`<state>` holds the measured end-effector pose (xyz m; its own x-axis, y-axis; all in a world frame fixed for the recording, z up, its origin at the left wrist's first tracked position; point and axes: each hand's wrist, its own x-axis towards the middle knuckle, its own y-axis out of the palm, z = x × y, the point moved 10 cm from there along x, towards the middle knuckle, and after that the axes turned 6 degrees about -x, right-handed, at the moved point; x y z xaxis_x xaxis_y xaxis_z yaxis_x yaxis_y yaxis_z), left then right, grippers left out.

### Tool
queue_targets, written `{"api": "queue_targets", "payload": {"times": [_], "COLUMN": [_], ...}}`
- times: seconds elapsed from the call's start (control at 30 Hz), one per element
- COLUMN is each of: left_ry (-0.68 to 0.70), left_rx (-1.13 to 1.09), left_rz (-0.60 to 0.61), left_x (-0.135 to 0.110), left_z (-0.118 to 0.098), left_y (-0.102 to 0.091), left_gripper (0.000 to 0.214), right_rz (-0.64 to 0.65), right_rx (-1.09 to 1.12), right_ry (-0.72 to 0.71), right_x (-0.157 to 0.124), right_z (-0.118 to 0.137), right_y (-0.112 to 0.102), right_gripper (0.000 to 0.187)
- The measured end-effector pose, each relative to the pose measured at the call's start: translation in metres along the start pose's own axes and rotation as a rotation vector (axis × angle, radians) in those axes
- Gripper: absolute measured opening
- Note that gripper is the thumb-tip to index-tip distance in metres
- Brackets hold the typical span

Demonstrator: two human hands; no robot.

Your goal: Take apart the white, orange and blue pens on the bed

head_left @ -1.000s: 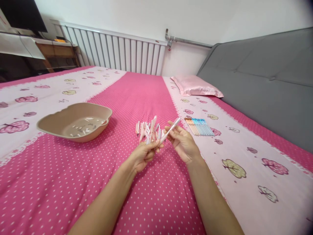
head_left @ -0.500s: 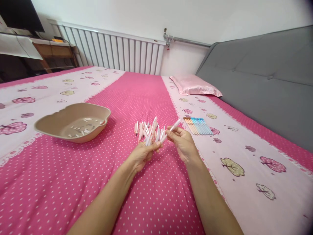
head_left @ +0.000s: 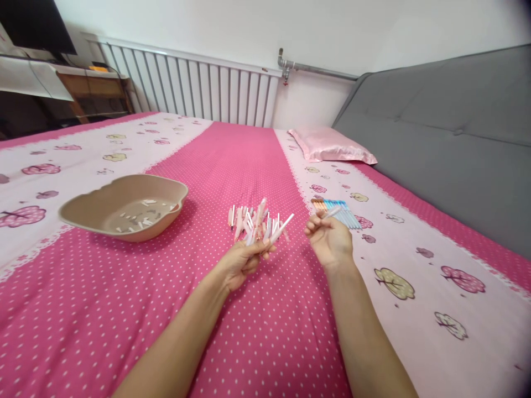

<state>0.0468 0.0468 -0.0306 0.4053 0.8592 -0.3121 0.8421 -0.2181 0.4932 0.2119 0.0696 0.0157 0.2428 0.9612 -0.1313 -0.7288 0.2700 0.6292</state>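
Observation:
My left hand (head_left: 244, 261) is closed around a few pale pens (head_left: 256, 232), which fan out above the thumb. From one of them a thin white stick (head_left: 284, 225) points up and right, uncovered. My right hand (head_left: 332, 240) stands apart to the right, fingers curled round a short, pale translucent pen part (head_left: 333, 211); whether it is a cap or a barrel I cannot tell. Just behind the left hand lies a loose pile of pink and white pen pieces (head_left: 238, 218), partly hidden by the held pens. Beyond the right hand is a row of orange-and-blue-topped pens (head_left: 347, 214), partly covered by its fingers.
A beige basin (head_left: 89, 207) on the left holds small white and grey pieces. Under everything spreads a pink dotted bedcover (head_left: 166, 309). A pink pillow (head_left: 332, 145) lies farther back, against a grey headboard (head_left: 448, 110). A white radiator (head_left: 199, 83) lines the wall.
My right hand has pulled away to the right with the translucent pen part, baring the white stick on the pen in my left hand. The left hand has barely moved.

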Motion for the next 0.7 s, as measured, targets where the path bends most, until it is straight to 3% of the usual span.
{"api": "queue_targets", "payload": {"times": [0.07, 0.13, 0.23, 0.3, 0.4, 0.47, 0.53, 0.63, 0.7], "left_ry": [0.023, 0.048, 0.123, 0.199, 0.249, 0.256, 0.290, 0.366, 0.385], "left_rx": [0.016, 0.048, 0.134, 0.222, 0.378, 0.462, 0.523, 0.652, 0.693], "left_rz": [0.001, -0.012, -0.077, -0.113, -0.169, -0.275, -0.445, -0.767, -0.836], "left_x": [0.001, 0.001, 0.001, 0.000, -0.002, -0.002, -0.005, -0.012, -0.008], "left_z": [-0.001, -0.002, -0.007, -0.016, -0.026, -0.035, -0.048, -0.069, -0.073], "left_y": [-0.001, -0.002, -0.007, -0.010, -0.018, -0.036, -0.062, -0.105, -0.120], "left_gripper": [0.019, 0.022, 0.026, 0.025, 0.023, 0.026, 0.029, 0.030, 0.032], "right_rz": [0.138, 0.283, 0.356, 0.280, 0.059, -0.113, -0.247, -0.276, -0.225], "right_rx": [-0.076, -0.196, -0.335, -0.331, -0.228, -0.218, -0.364, -0.679, -0.775], "right_ry": [0.166, 0.278, 0.248, 0.150, -0.007, -0.073, -0.106, -0.090, -0.083], "right_x": [-0.007, -0.018, -0.025, -0.017, 0.002, 0.015, 0.024, 0.037, 0.043], "right_z": [-0.022, -0.044, -0.057, -0.048, -0.021, -0.009, -0.007, -0.023, -0.038], "right_y": [0.016, 0.033, 0.044, 0.037, 0.005, -0.024, -0.048, -0.061, -0.059], "right_gripper": [0.004, 0.009, 0.022, 0.025, 0.022, 0.019, 0.019, 0.023, 0.024]}}
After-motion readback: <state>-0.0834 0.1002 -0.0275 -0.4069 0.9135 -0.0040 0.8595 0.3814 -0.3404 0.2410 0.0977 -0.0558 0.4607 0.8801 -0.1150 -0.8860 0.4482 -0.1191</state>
